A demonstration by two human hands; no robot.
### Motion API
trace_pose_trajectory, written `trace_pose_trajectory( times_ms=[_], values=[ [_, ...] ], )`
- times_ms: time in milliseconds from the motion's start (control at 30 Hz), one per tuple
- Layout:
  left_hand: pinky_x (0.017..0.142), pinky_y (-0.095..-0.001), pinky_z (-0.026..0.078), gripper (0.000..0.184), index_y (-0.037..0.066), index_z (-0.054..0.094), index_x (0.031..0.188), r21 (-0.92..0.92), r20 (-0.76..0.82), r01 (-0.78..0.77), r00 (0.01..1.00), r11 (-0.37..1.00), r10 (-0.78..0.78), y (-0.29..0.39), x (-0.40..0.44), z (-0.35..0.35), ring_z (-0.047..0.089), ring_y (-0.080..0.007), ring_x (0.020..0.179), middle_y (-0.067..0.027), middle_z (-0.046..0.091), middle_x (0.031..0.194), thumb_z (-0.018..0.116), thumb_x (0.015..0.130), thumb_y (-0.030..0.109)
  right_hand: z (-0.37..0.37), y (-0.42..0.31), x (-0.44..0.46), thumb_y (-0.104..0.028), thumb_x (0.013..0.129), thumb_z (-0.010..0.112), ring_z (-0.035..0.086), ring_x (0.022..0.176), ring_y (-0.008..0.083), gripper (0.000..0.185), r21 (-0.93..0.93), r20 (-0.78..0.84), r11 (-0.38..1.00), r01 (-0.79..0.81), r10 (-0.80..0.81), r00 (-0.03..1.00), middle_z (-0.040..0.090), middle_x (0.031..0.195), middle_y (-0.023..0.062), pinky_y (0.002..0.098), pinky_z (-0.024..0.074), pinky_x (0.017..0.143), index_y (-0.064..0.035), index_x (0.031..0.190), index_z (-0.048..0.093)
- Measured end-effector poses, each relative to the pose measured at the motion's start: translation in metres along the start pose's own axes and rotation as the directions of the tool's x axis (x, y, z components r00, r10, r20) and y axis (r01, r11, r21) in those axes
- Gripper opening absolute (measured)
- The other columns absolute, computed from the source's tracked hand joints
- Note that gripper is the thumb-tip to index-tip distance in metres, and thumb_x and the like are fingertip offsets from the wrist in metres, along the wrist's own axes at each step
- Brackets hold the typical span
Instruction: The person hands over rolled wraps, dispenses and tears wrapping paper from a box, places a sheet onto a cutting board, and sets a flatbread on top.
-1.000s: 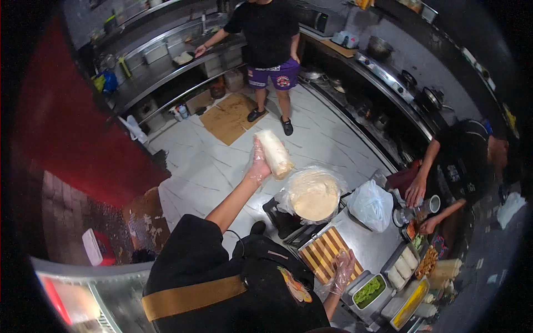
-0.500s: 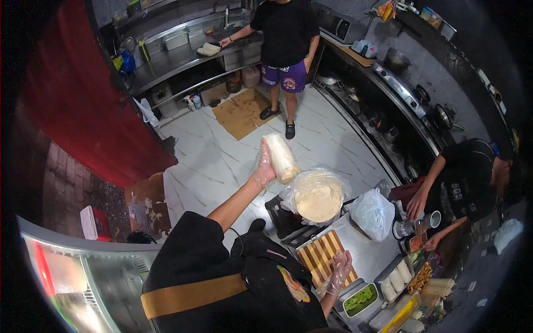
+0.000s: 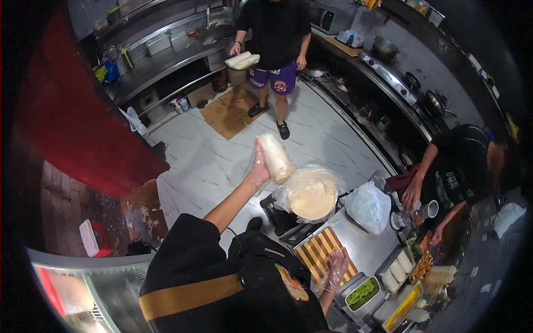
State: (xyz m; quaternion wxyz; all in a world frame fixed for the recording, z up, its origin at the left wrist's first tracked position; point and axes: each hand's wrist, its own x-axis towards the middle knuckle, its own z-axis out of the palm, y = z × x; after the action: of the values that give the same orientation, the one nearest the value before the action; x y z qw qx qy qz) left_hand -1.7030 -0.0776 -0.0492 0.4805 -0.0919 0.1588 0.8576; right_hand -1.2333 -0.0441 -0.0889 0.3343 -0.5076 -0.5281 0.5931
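My left hand (image 3: 259, 168), in a clear plastic glove, is wrapped around a thick pale roll (image 3: 275, 158) and holds it up, tilted, above the floor. Just right of the roll lies a stack of round flatbreads (image 3: 312, 200) in an opened clear plastic bag. My right hand (image 3: 336, 268), gloved too, rests over the right edge of a striped wooden cutting board (image 3: 323, 250), fingers stretched out with nothing in them. Beside that hand is a metal container of chopped green leaves (image 3: 362, 294).
A person (image 3: 276, 39) across the room holds white rolls (image 3: 242, 61) on a dark flat support. A co-worker's hand (image 3: 412, 194) is over jars at right. A tied white bag (image 3: 368, 210), a tray of white rolls (image 3: 397, 271) and a yellow-filled container (image 3: 403, 308) stand nearby.
The person across the room has lifted the white rolls off the steel counter and brought them in front of the body. My view has shifted slightly; my hands keep nearly the same pose.
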Motion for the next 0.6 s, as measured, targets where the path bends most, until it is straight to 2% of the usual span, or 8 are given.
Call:
trace_pose_trajectory(
  times_ms=[100,233,300,333,433,467,567,600],
  values=[
    [0.089,-0.0614,0.046,0.082,0.015,0.047,0.126,0.059,0.026,0.004,1.000,0.998,-0.005,-0.005,0.004,-0.003,0.058,-0.0439,0.097,-0.0188,0.059,0.111,0.049,0.075,0.079,-0.003,-0.004,0.000,-0.047,0.080,0.073,0.060,0.091,0.0203,0.079,-0.011,0.018,1.000,-0.010,0.010,1.000,0.061,0.106,0.0119,0.0311,0.0539,0.075,-0.0027,0.137,0.040],
    [0.089,-0.0618,0.046,0.085,0.015,0.046,0.129,0.046,0.073,0.053,0.996,0.998,-0.056,-0.010,0.013,-0.012,0.058,-0.0440,0.098,-0.0185,0.059,0.112,0.050,0.074,0.080,-0.003,0.001,-0.001,-0.041,0.087,0.066,0.058,0.103,0.0238,0.071,0.006,-0.058,0.998,-0.066,0.067,0.996,0.057,0.119,0.0175,0.0364,0.0516,0.085,-0.0034,0.140,0.037],
    [0.089,-0.0619,0.046,0.084,0.015,0.046,0.130,0.069,0.056,0.049,0.997,0.996,-0.053,-0.012,0.014,-0.011,0.058,-0.0437,0.098,-0.0183,0.059,0.112,0.049,0.075,0.079,0.007,-0.024,-0.012,-0.038,0.091,0.062,0.056,0.109,0.0253,0.067,0.033,-0.071,0.992,-0.120,0.122,0.990,0.054,0.126,0.0198,0.0390,0.0494,0.090,-0.0035,0.141,0.036],
    [0.089,-0.0620,0.046,0.084,0.015,0.046,0.130,0.083,0.042,0.058,0.997,0.995,-0.062,-0.015,0.013,-0.012,0.058,-0.0436,0.097,-0.0182,0.059,0.113,0.049,0.076,0.079,0.009,-0.033,-0.016,-0.038,0.092,0.060,0.054,0.114,0.0264,0.066,-0.024,-0.078,0.990,-0.139,0.137,0.987,0.050,0.133,0.0204,0.0405,0.0478,0.092,-0.0041,0.142,0.034],
    [0.088,-0.0621,0.047,0.081,0.015,0.045,0.130,0.092,0.019,0.076,0.997,0.993,-0.078,-0.023,0.008,-0.007,0.059,-0.0428,0.097,-0.0176,0.058,0.113,0.047,0.079,0.077,0.013,-0.041,-0.024,-0.042,0.091,0.061,0.054,0.113,0.0277,0.065,-0.011,-0.111,0.994,-0.109,0.107,0.988,0.053,0.129,0.0208,0.0411,0.0473,0.091,-0.0052,0.140,0.039],
    [0.087,-0.0606,0.048,0.079,0.014,0.045,0.130,0.130,0.078,0.082,0.993,0.988,-0.092,-0.025,0.005,-0.005,0.059,-0.0426,0.096,-0.0171,0.058,0.113,0.046,0.080,0.076,0.013,-0.037,-0.021,-0.045,0.089,0.062,0.055,0.112,0.0280,0.067,-0.008,-0.142,0.990,-0.140,0.138,0.980,0.055,0.126,0.0217,0.0408,0.0470,0.092,-0.0049,0.139,0.041],
    [0.089,-0.0562,0.050,0.082,0.013,0.046,0.129,0.198,0.062,0.120,0.989,0.973,-0.134,-0.035,-0.005,0.002,0.061,-0.0368,0.098,-0.0167,0.060,0.109,0.048,0.078,0.077,0.008,-0.023,-0.020,-0.037,0.090,0.064,0.058,0.096,0.0120,0.057,0.029,-0.167,0.986,-0.166,0.169,0.971,0.061,0.116,0.0060,0.0269,0.0477,0.075,-0.0089,0.135,0.044],
    [0.087,-0.0540,0.051,0.078,0.013,0.048,0.127,0.173,0.084,0.148,0.983,0.974,-0.164,-0.039,-0.005,-0.004,0.062,-0.0345,0.095,-0.0155,0.061,0.108,0.046,0.081,0.075,0.004,-0.008,-0.017,-0.037,0.090,0.064,0.058,0.099,0.0121,0.058,0.053,-0.179,0.984,-0.172,0.179,0.967,0.060,0.117,0.0066,0.0265,0.0477,0.076,-0.0085,0.135,0.044]
  ],
)
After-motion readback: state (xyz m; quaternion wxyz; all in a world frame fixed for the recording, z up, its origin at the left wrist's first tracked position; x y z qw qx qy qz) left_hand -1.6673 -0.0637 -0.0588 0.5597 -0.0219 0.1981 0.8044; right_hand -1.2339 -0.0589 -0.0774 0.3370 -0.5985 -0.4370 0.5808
